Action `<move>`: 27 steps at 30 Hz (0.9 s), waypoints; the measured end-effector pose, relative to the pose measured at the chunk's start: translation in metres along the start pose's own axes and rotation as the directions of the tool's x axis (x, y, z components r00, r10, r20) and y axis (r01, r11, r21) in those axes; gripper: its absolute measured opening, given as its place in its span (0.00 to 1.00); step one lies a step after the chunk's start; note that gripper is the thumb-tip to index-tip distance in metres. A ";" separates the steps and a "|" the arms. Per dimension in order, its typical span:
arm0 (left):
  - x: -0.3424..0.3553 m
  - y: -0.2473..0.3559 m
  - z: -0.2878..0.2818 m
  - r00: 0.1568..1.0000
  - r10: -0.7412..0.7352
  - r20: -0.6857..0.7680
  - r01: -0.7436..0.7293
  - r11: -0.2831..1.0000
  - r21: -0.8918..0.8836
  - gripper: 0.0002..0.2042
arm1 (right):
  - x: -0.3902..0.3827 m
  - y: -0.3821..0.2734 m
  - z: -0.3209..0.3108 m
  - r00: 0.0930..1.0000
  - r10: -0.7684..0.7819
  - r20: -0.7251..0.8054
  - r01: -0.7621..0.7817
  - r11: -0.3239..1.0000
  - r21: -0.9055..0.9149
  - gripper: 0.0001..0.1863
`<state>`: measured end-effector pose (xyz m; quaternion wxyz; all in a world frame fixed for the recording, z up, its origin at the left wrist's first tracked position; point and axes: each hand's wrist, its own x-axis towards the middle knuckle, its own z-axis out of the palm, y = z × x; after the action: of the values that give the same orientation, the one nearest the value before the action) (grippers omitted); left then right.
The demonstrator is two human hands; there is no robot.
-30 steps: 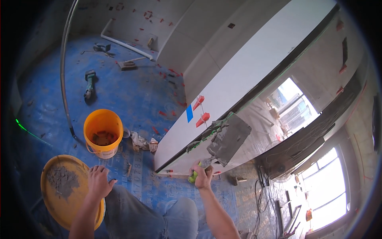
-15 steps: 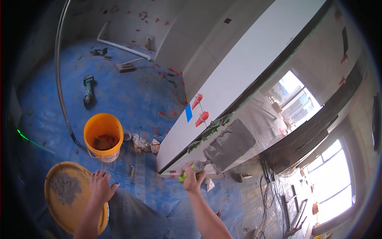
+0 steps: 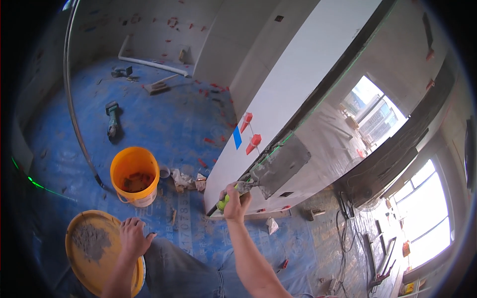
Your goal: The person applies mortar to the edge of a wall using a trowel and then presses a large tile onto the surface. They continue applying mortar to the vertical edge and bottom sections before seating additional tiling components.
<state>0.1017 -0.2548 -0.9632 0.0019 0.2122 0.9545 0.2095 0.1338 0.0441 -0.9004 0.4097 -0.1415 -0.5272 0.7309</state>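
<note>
Right hand clenched on green-handled steel trowel, blade flat against grey mortared wall beside large white tile | left hand spread, resting on yellow round mortar pan | orange plastic bucket just above it | blue sheeted floor

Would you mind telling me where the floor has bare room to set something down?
Bare blue floor sheet lies between the power tool and the white tile. It is crowded around the orange bucket, the rags and the yellow pan under the left hand.
</note>
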 end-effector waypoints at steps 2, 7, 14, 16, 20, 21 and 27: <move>-0.001 -0.001 0.002 1.000 -0.019 -0.013 0.019 1.000 -0.009 0.22 | -0.005 0.001 0.003 0.998 -0.036 -0.043 0.033 0.997 -0.073 0.04; -0.001 0.004 -0.001 1.000 -0.002 -0.022 0.001 0.999 -0.037 0.22 | -0.028 0.014 -0.034 0.977 -0.207 -0.049 0.160 0.865 -0.476 0.06; -0.002 -0.002 0.001 1.000 -0.008 -0.006 0.008 0.999 -0.040 0.22 | -0.042 -0.021 -0.024 0.991 -0.130 0.023 0.132 0.963 -0.233 0.07; -0.003 0.000 0.000 1.000 -0.007 0.003 0.007 0.999 -0.034 0.22 | -0.038 -0.037 -0.008 0.992 -0.120 0.023 0.122 0.975 -0.185 0.06; -0.004 0.001 -0.001 1.000 -0.008 0.016 0.008 1.000 -0.010 0.21 | -0.025 -0.057 0.028 0.998 -0.055 -0.022 0.053 0.994 -0.091 0.04; -0.004 -0.001 -0.002 1.000 -0.007 0.023 0.007 1.000 0.003 0.21 | -0.023 -0.059 0.034 0.999 -0.014 -0.031 0.011 0.997 -0.082 0.04; -0.004 -0.003 0.005 1.000 0.018 -0.004 -0.018 0.999 0.034 0.21 | -0.036 -0.041 0.065 0.984 0.100 -0.147 -0.099 0.995 0.019 0.06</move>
<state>0.1042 -0.2569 -0.9689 -0.0055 0.2205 0.9559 0.1938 0.1331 -0.0205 -0.8459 0.4114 -0.2191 -0.4831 0.7412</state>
